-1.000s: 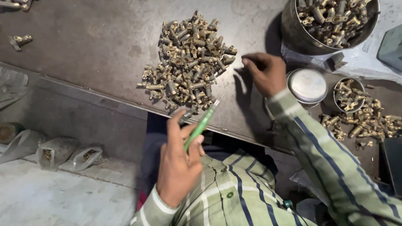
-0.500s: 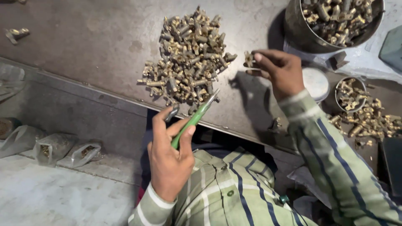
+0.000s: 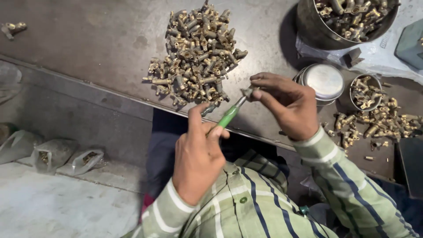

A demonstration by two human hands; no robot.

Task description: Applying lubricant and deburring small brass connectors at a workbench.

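Here: my left hand (image 3: 198,158) closed around a green-handled tool (image 3: 229,115), its tip touching a small brass fitting (image 3: 246,91) pinched in my right hand's (image 3: 286,105) fingertips, above the metal table's (image 3: 88,39) near edge. Just beyond, a pile of brass fittings (image 3: 196,53); right, a round tin (image 3: 325,81).

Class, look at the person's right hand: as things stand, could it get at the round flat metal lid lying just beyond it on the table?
Probably yes, but not freely. The round flat metal lid lies uncovered right beside the right hand, with nothing between them. However, its fingers are pinching a small brass fitting against the green-handled tool, so it would first have to let go.
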